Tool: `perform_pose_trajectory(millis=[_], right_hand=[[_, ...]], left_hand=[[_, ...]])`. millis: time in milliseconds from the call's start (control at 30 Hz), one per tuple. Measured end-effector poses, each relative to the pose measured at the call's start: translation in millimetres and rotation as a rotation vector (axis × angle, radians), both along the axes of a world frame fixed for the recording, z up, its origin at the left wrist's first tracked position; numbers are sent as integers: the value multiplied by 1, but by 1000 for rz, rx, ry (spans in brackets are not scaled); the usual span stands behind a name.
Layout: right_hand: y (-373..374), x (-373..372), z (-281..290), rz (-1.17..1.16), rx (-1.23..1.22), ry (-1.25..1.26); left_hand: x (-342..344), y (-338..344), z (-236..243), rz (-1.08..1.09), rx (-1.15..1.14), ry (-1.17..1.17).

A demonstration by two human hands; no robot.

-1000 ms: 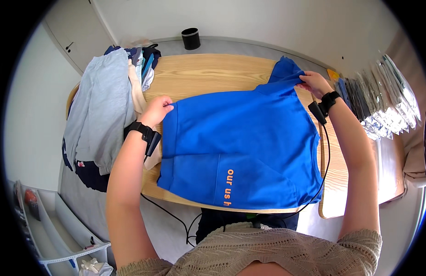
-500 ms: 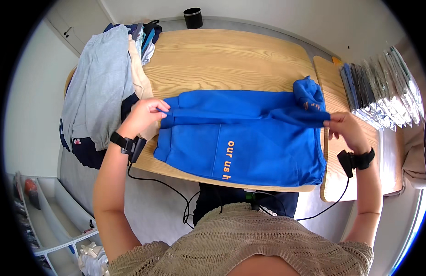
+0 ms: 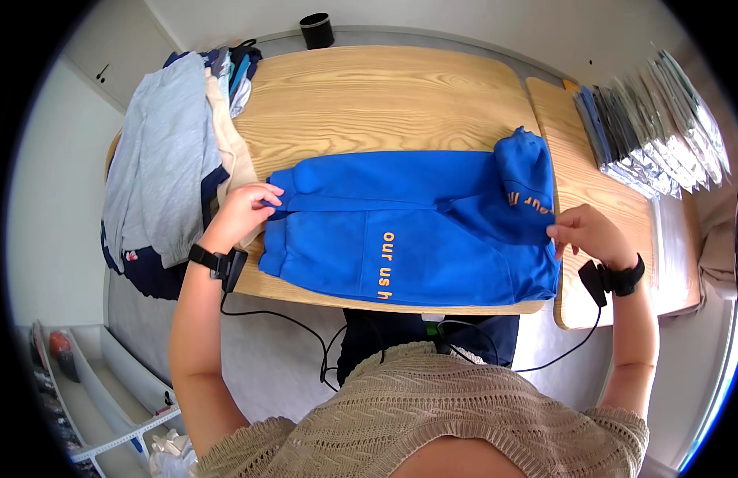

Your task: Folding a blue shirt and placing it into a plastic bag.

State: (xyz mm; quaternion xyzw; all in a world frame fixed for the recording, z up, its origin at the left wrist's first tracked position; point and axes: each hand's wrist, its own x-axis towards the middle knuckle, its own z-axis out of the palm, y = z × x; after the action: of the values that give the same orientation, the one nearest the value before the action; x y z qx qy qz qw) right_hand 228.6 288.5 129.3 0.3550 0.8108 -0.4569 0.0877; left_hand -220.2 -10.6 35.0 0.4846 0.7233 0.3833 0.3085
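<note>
A blue sweatshirt (image 3: 416, 255) with orange lettering lies folded lengthwise on the wooden table (image 3: 385, 95), a printed sleeve end bunched at its right. My left hand (image 3: 249, 209) is at the garment's left end, its thumb and fingers a little apart, touching or just beside the cuff. My right hand (image 3: 580, 233) pinches the right edge below the bunched sleeve. Both wrists wear black strapped devices with cables.
A pile of clothes (image 3: 158, 159) covers the left of the table. Bagged folded garments (image 3: 644, 127) stand in a row on a side table (image 3: 600, 303) at right. A black bin (image 3: 317, 30) stands beyond; white divided storage (image 3: 106, 382) sits lower left.
The upper half of the sweatshirt has been folded down toward me, narrowing it. My right hand has moved down with the fabric, and my left hand's fingers have loosened at the left end.
</note>
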Motion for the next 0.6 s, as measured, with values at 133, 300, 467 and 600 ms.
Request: perform_pose_trajectory(millis=[133, 300, 467, 600], right_hand=[[35, -9, -6, -176, 151, -1], [109, -32, -53, -340, 368, 26], [139, -53, -80, -303, 288, -104], [141, -57, -88, -287, 459, 9]], left_hand=[[0, 0, 19, 70, 131, 428], [36, 17, 60, 103, 139, 345], [86, 36, 96, -46, 191, 385], [122, 50, 117, -119, 250, 404]])
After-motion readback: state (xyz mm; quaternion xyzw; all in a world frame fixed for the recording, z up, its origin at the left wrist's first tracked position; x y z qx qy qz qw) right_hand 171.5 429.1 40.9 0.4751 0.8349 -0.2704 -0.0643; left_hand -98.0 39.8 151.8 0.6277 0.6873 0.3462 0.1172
